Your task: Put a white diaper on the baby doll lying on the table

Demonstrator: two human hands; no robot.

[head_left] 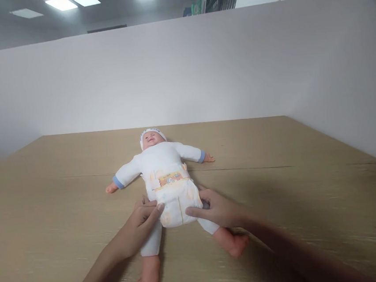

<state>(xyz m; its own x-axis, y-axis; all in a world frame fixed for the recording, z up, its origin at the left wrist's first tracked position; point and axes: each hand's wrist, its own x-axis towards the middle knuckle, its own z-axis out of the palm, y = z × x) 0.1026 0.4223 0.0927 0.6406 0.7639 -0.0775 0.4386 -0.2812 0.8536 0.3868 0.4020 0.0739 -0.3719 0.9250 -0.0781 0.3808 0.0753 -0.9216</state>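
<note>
A baby doll (161,157) lies on its back on the wooden table, head away from me, arms spread and legs apart. It wears a white suit with blue cuffs and a white cap. Around its hips sits a white diaper (177,204) with an orange printed waistband, its tabs fastened at the front. My left hand (144,218) pinches the diaper's edge at the left leg opening, thumb on top. My right hand (214,207) grips the opposite leg edge, thumb on the front and fingers tucked behind, partly hidden.
The wooden table (64,206) carries the doll, with a thin seam running across it. A pale partition wall (168,72) rises behind the table and along its right side. Ceiling lights show above the partition.
</note>
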